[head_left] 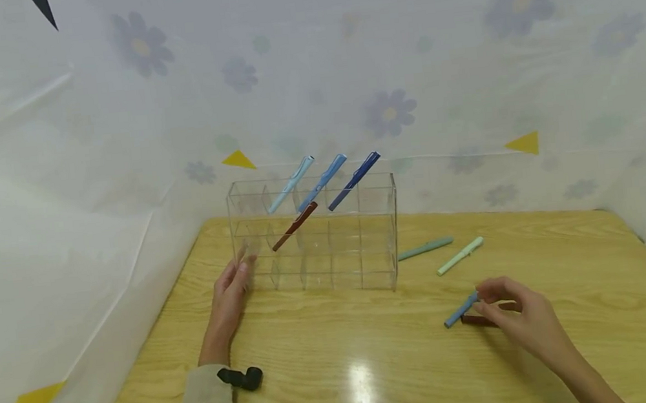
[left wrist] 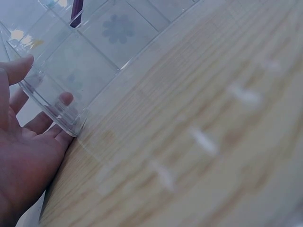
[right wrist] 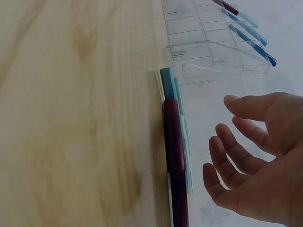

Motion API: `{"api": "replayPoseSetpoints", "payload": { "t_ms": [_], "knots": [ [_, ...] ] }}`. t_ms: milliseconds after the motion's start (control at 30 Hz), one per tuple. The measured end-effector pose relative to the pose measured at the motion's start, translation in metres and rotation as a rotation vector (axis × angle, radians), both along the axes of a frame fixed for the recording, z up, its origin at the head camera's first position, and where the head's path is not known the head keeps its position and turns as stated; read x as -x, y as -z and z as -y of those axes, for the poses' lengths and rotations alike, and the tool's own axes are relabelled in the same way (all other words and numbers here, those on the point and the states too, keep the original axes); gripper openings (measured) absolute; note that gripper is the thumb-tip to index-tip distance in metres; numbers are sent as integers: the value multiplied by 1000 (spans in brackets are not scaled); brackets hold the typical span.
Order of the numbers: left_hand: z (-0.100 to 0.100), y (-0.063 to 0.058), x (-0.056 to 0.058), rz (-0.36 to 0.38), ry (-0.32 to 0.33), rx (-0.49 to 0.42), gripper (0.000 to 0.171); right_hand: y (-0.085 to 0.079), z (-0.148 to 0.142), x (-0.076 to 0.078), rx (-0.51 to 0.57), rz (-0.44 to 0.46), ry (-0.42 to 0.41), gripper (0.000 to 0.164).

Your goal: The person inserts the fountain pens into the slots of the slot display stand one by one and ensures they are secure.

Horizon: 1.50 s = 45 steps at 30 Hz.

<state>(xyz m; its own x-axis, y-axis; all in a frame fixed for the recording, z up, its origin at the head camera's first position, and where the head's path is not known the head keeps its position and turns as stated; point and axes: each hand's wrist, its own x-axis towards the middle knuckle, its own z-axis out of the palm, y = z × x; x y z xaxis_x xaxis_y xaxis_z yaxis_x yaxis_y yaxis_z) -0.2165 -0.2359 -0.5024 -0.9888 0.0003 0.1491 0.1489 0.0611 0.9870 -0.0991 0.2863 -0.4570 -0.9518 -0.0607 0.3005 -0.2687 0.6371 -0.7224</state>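
Note:
A clear compartmented pen rack (head_left: 395, 240) stands on the table. My left hand (head_left: 229, 291) grips its left side edge, thumb at the front and fingers around the side. Slanted in the upper compartments are a light blue pen (head_left: 291, 185), a medium blue pen (head_left: 322, 183) and a dark blue pen (head_left: 354, 182); a dark red pen (head_left: 295, 227) sits in the row below. My right hand (right wrist: 265, 161) hovers, fingers loosely bent and holding nothing, over a blue pen (head_left: 460, 312) and a second dark red pen (right wrist: 174, 137) on the table.
A grey-green pen (head_left: 425, 248) and a pale green pen (head_left: 460, 256) lie on the wooden table (head_left: 315, 358) to the rack's right. A flower-patterned sheet (head_left: 312, 86) hangs behind and at both sides. A black strap device (head_left: 241, 378) is on the left sleeve.

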Motion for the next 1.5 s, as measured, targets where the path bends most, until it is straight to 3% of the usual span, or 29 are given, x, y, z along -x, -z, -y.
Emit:
{"api": "replayPoseSetpoints", "payload": {
  "t_ms": [367, 700, 833, 1133, 1500],
  "knots": [
    [0, 0, 0, 6, 2, -5, 52, 21, -13, -7, -88, 134, -63, 30],
    [-2, -3, -2, 2, 15, -22, 53, 20, -15, -8, -94, 222, -72, 24],
    [-1, -2, -1, 0, 14, -14, 52, 16, -15, -8, -79, 173, -69, 24],
    [-1, -1, -1, -4, 15, -33, 51, 7, -6, 1, 76, 35, -158, 28],
    [-2, -5, -4, -3, 8, -29, 51, -3, 6, 11, 139, -26, -131, 36]
  ]
}}
